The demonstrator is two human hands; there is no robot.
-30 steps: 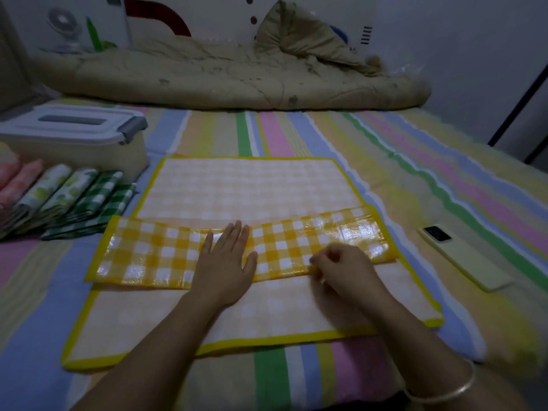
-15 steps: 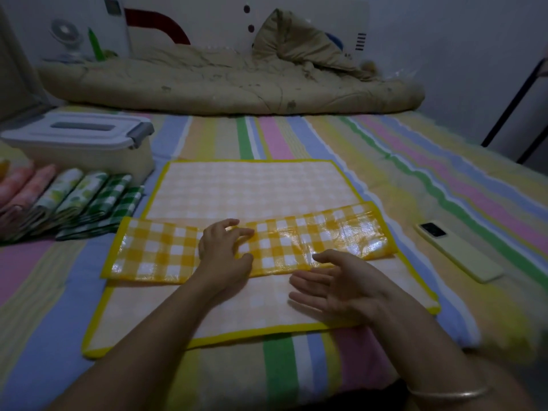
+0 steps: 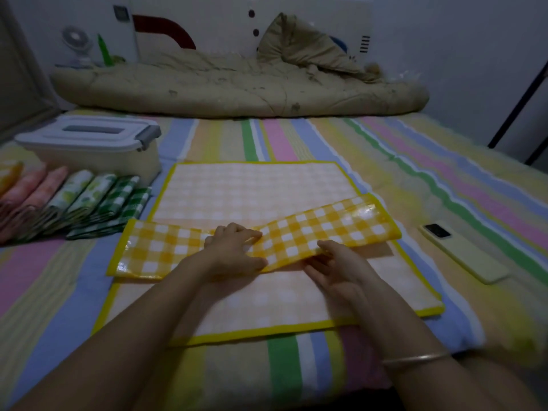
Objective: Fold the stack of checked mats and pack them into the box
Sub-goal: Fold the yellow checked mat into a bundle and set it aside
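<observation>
Item: folded yellow mat (image 3: 320, 229), a strip lying across the flat mats (image 3: 252, 191) on the bed (image 3: 415, 161). Step, as I judged it: fold the right half over the left, edges kept square, crease at centre. Left hand (image 3: 234, 250), fingers curled, gripped the strip's middle. Right hand (image 3: 338, 262) pinched its near edge, right half lifted.

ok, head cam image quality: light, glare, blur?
Head view: dim, muted colours; glare patches on the glossy checked mat, strongest at its right end; soft shadow under its lifted right half; wide-angle bowing toward the edges; forearms at the bottom blurred.
</observation>
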